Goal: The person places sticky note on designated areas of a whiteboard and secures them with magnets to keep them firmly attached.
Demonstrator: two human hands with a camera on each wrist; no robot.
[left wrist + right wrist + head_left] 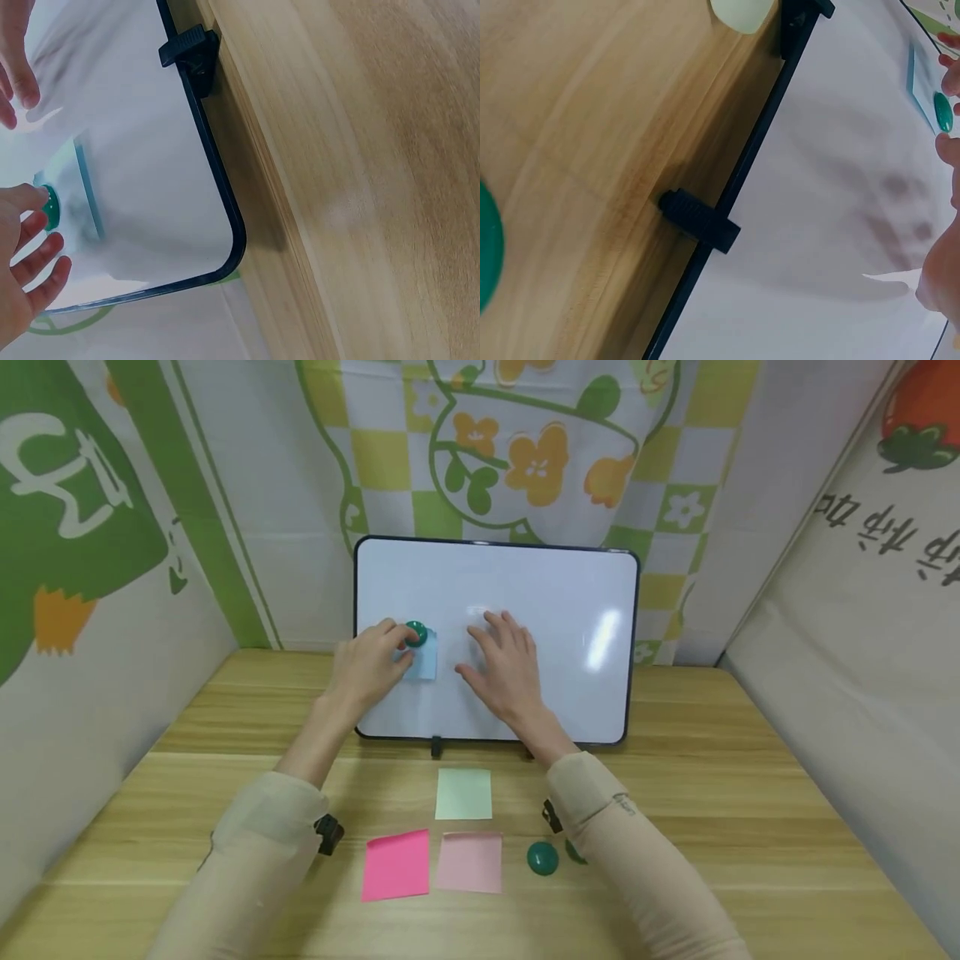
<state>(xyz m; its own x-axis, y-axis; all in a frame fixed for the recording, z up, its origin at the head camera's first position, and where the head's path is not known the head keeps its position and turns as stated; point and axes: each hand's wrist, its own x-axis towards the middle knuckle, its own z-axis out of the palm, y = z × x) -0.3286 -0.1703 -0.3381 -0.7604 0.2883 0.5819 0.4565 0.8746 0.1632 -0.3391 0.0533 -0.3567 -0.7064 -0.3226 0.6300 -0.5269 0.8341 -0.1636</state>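
My left hand [365,667] touches a round green magnet [416,633] on the upper part of a blue sticky note [424,662], which lies against the whiteboard [555,585]. In the left wrist view, a fingertip of that hand [15,262] meets the magnet [52,208], its other fingers loosely spread. My right hand [507,671], fingers apart and holding nothing, is over the board to the right of the note. The right wrist view catches only part of this hand [941,270], near the magnet [943,112].
Light green [463,794], bright pink [397,866] and pale pink [470,862] notes lie on the wooden table [697,735]. A green magnet [542,858] sits right of them, another partly under the right sleeve. Black clips [700,220] hold the board's lower edge; another black clip [328,834] is beside the left sleeve.
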